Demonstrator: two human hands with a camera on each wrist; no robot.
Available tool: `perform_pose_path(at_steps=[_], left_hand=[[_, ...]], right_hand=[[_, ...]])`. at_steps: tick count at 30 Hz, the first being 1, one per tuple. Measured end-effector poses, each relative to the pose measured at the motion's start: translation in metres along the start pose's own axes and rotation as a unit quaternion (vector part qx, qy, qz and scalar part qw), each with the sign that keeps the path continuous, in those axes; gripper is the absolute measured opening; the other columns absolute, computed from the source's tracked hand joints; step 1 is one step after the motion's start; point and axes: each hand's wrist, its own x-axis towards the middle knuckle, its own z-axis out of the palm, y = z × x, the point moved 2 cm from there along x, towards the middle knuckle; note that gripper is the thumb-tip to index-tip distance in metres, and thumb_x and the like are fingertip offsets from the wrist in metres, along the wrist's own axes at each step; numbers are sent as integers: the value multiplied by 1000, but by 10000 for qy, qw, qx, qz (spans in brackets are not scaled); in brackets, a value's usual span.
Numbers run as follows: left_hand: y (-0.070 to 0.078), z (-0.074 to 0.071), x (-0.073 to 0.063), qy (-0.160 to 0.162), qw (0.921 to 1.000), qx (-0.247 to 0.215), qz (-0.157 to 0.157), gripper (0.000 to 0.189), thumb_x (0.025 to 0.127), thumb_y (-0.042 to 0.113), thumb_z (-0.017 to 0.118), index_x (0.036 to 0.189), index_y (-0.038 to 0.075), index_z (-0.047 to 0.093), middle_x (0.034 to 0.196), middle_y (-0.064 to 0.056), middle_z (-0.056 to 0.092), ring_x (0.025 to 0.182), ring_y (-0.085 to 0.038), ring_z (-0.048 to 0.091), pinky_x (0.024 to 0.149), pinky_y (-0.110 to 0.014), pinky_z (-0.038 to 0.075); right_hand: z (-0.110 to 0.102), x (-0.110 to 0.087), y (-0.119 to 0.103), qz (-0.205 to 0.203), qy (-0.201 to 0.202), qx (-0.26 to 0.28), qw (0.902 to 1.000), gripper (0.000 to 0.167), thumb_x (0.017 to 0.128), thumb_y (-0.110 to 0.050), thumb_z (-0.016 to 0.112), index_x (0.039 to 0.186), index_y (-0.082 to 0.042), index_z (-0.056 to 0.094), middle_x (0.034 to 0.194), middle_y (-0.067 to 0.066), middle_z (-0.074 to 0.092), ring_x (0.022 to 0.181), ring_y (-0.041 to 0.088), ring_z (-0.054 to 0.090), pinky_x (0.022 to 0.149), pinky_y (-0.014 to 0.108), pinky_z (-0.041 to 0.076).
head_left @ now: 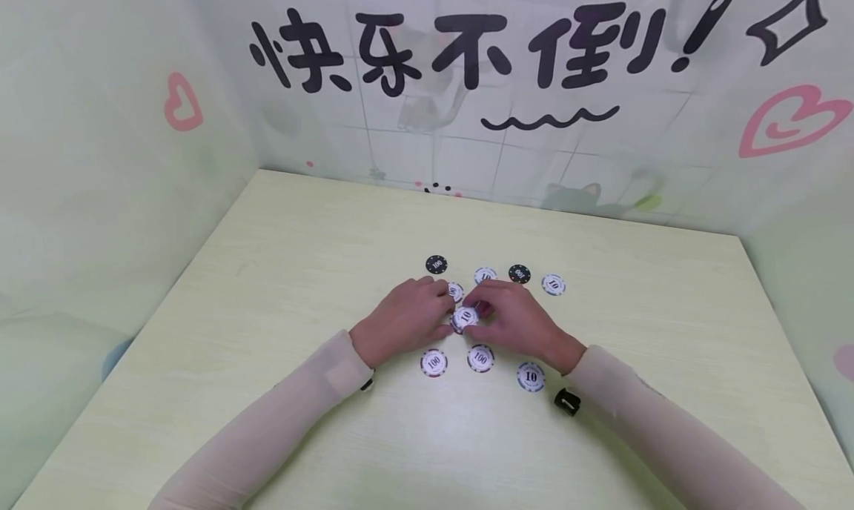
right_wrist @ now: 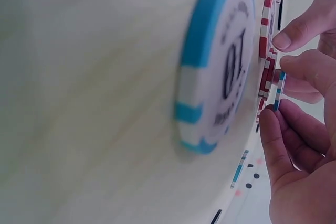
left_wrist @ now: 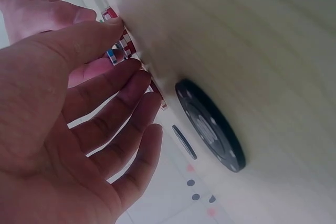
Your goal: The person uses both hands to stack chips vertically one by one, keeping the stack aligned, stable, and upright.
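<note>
Table (head_left: 320, 236), pale yellow with a faint grain, runs back to a whitish wall (head_left: 373, 150) printed with bold black characters (head_left: 470, 47), a wavy line (head_left: 550, 118) and faint grid lines. Left wall (head_left: 87, 199), also pale, bears a small pink heart (head_left: 183, 101); a larger heart (head_left: 794, 121) shows at far right.

Right hand (head_left: 517, 321) pinches a blue-edged chip (head_left: 465, 317) between thumb and fingers, above the middle of the table. The chip is a disc, with no long axis; its face points up towards the head camera, the "10" slanting. The right wrist view shows it edge-on, nearly parallel to the red-edged stack (right_wrist: 267, 74) just beside it; whether they touch, I cannot tell.

Left hand (head_left: 407, 317) curves thumb and fingers round the stack, its other fingers slightly spread; how firmly it presses, I cannot tell.

Around both hands, chips lie flat: black ones (head_left: 437, 265) and white tens (head_left: 553, 285) on the far side, two white hundreds (head_left: 434, 363) and another ten (head_left: 530, 376) on the near side.
</note>
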Motion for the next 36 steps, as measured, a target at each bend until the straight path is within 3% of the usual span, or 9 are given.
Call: perform_pose_path(at_steps=[29, 36], left_hand=[[0, -1, 1, -279, 9995, -64, -158, 32, 99, 38, 85, 110, 8, 83, 107, -6, 72, 87, -23, 63, 71, -35, 54], [0, -1, 1, -320, 9993, -64, -178, 33, 98, 38, 85, 112, 8, 83, 109, -7, 73, 88, -23, 64, 73, -35, 55]], right_hand=[[3, 4, -3, 80, -226, -274, 9993, 30, 88, -16, 93, 114, -6, 82, 102, -1, 75, 90, 13, 67, 84, 30, 59], [-4, -1, -4, 180, -185, -387, 9989, 36, 87, -20, 95, 117, -6, 81, 110, 2, 77, 95, 16, 71, 86, 32, 60]])
